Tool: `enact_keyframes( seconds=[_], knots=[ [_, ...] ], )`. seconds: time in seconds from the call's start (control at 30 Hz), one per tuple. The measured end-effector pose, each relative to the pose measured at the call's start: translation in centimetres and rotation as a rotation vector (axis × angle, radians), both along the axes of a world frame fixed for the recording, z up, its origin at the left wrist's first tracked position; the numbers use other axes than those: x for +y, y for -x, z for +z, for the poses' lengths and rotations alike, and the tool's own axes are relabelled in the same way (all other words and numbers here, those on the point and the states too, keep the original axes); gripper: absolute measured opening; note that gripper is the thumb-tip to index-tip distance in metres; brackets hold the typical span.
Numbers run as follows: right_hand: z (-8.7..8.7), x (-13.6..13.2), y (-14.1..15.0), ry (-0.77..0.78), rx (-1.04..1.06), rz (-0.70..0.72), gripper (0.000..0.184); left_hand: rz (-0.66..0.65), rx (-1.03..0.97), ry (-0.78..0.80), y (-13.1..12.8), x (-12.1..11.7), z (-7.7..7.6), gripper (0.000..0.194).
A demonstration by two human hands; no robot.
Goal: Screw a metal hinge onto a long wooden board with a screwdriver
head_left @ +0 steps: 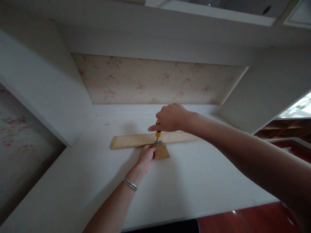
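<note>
My right hand (171, 118) is wrapped round the handle of a yellow and black screwdriver (158, 133), which points down. Its tip meets a small metal hinge (158, 143) that spans a long wooden board (131, 140) and a short wooden piece (162, 152). The long board lies crosswise on the white desk top, partly hidden behind my right hand and forearm. My left hand (146, 157), with a silver bangle (130, 183) on its wrist, grips the left edge of the short piece beside the hinge.
The white desk top (97, 181) sits in a recess between white side panels (43, 71), below a cabinet. Floral wallpaper (155, 81) shows at the back. Red flooring (238, 223) and a black object (167, 226) appear at the front edge.
</note>
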State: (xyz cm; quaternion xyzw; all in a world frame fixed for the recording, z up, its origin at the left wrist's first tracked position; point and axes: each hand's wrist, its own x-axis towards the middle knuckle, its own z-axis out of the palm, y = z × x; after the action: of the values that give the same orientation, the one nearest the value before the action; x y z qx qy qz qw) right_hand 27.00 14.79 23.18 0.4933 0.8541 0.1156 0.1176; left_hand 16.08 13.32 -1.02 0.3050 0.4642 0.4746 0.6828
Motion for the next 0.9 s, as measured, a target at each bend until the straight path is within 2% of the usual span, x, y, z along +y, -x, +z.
enact_keyframes(
  seconds=[0.13,0.2,0.27,0.4,0.5,0.57,0.63,0.7,0.8,0.9],
  knots=[
    [0.0,-0.2,0.2,0.128,0.072,0.071,0.069,0.004,0.0,0.018,0.0,0.1,-0.2,0.013],
    [-0.1,-0.1,0.2,0.071,0.027,0.046,0.057,0.0,0.002,0.014,-0.1,0.1,-0.2,0.013],
    [0.0,0.1,0.2,-0.01,-0.005,-0.01,0.063,-0.004,0.003,0.01,-0.1,0.1,-0.2,0.015],
    [0.3,0.1,0.1,0.096,0.051,0.033,0.073,-0.004,-0.005,0.028,0.0,0.0,0.1,0.015],
    [0.3,-0.1,0.3,0.036,-0.005,0.024,0.057,0.0,0.004,0.029,0.0,-0.1,0.3,0.013],
    [0.1,-0.1,0.6,-0.036,-0.015,0.003,0.063,0.01,0.015,0.034,-0.1,-0.1,0.4,0.012],
    [-0.1,-0.1,0.7,-0.009,0.026,0.02,0.071,0.019,0.022,0.047,-0.1,0.0,0.3,0.011],
    [-0.3,-0.1,0.7,0.042,0.064,0.06,0.073,0.024,0.024,0.053,-0.2,0.1,0.2,0.012],
    [-0.6,0.0,0.5,0.045,0.099,0.085,0.057,0.038,0.052,0.042,-0.3,0.3,-0.1,0.015],
    [-0.9,0.3,0.1,0.024,0.147,0.044,0.05,0.066,0.135,0.023,-0.5,0.5,-0.7,0.018]
  ],
)
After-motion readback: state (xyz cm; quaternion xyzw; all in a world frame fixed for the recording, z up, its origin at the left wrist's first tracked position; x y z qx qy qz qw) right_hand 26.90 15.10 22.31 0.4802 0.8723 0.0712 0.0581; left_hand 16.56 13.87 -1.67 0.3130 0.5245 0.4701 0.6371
